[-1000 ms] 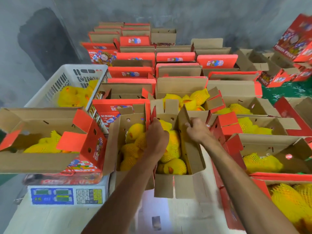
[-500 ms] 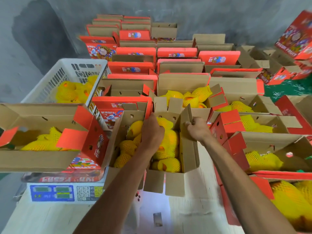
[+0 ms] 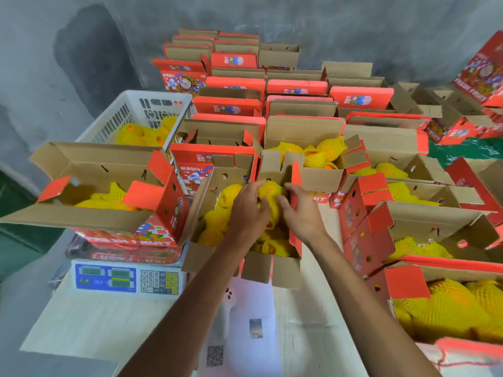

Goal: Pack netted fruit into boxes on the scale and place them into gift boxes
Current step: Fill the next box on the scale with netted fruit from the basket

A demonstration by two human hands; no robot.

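1. Over the open box (image 3: 209,197) at the counter's middle: left hand (image 3: 249,213) and right hand (image 3: 300,210) both down among the netted fruit (image 3: 269,190), fingers curled against one yellow-netted piece between them; a firm grasp or mere pressing cannot be told.
2. Packed around that piece, more netted fruit, filling the box to its flaps.
3. Just left, toward the counter's left edge: a scale (image 3: 128,278) carrying another open box (image 3: 89,170) partly filled with fruit.
4. Behind the scale, a white crate (image 3: 136,112) holding loose netted fruit.
5. Along the far and right edges: rows of red gift boxes (image 3: 296,87), several open and filled.
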